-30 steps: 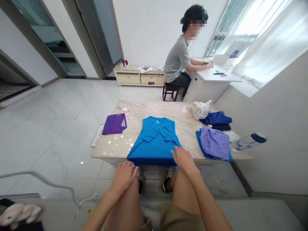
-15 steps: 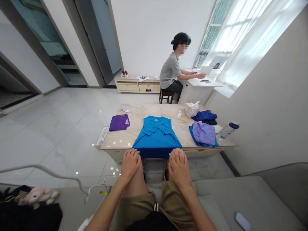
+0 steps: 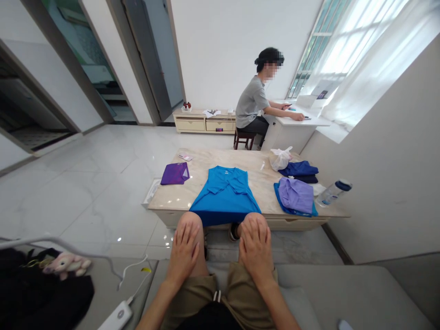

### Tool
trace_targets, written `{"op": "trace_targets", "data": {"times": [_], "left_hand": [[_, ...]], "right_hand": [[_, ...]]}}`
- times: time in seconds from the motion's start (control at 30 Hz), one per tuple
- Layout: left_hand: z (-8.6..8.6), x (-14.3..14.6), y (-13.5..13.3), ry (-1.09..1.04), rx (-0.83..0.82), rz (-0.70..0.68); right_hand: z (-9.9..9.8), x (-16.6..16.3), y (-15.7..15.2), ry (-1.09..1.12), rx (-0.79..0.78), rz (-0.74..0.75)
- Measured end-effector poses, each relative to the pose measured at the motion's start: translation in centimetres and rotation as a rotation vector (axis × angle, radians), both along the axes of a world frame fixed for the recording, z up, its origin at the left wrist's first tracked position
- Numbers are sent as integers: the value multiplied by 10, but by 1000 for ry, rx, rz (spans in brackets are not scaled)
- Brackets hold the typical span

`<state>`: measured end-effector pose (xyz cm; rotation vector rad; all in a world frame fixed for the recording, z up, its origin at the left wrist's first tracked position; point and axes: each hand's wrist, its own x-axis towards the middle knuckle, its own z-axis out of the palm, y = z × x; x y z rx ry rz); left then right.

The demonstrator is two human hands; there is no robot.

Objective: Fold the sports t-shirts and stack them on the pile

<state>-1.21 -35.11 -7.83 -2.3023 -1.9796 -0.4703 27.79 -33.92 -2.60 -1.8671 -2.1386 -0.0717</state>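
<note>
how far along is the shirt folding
Done: the purple shirt and the navy stack look folded, as does the lavender garment on a bright blue one. In hand: the blue t-shirt has both sleeves folded across it, but the left hand and right hand aren't touching it. Left: its lower half is still unfolded.

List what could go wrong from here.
The blue T-shirt appears to hang over the marble table's near edge, just above the left hand and right hand, so moving knees might drag it off. The water bottle, lying on its side near the edge, might roll.
</note>
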Motion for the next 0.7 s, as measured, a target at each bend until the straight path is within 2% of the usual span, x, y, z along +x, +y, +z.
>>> {"op": "trace_targets", "data": {"times": [0.1, 0.2, 0.33, 0.43, 0.53, 0.7], "left_hand": [[14, 5, -1, 57, -14, -36], [39, 7, 4, 74, -17, -90], [65, 3, 25, 19, -3, -129], [68, 3, 48, -16, 24, -127], [65, 10, 64, -47, 59, -92], [69, 32, 65, -131, 110, -84]], "right_hand": [[-3, 5, 3, 17, 4, -12], [-6, 9, 1, 27, 34, 7], [-15, 7, -2, 63, 187, 48], [-18, 0, 1, 89, 302, 68], [-17, -7, 9, 93, 317, 70], [-14, -20, 21, 115, 309, 80]]}}
